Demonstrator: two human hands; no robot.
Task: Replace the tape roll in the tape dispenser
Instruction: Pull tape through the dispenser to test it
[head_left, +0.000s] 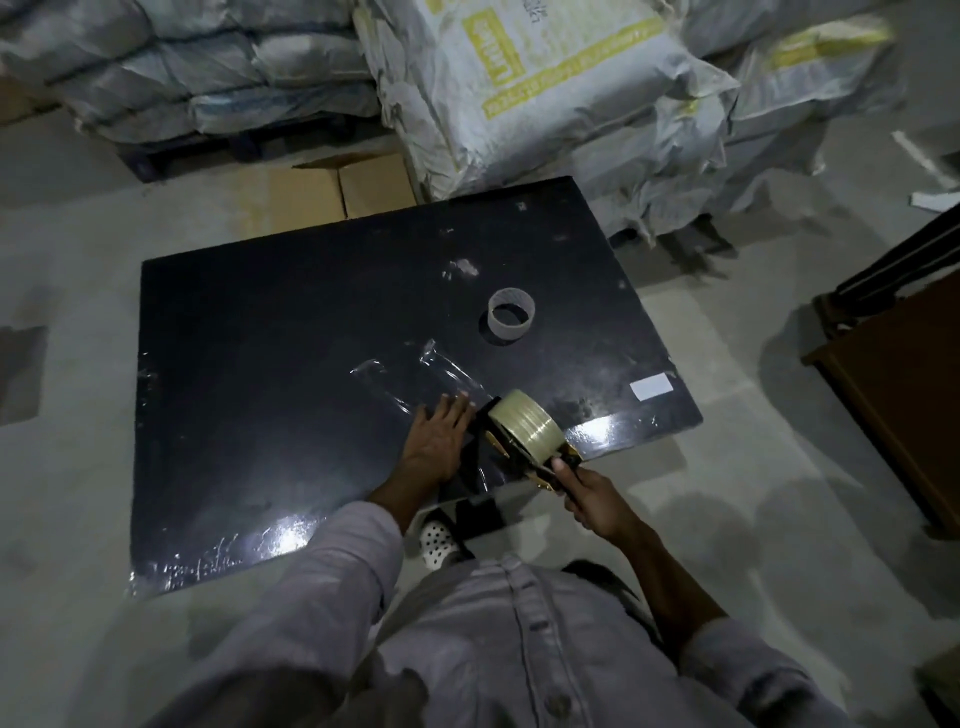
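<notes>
While our right grip curls tight round the handle of the dispenser, the roll sits mounted on it just beyond our knuckles, above the near edge of the black bench. Our left grip lies flat and open on the bench, fingers straight, just left of the dispenser's front, holding nothing. A crumpled clear strip lies on the bench just beyond those fingertips. Farther back, well apart from both grips, an empty core stands on end. A white label lies near the right edge, and sacks are stacked behind.
</notes>
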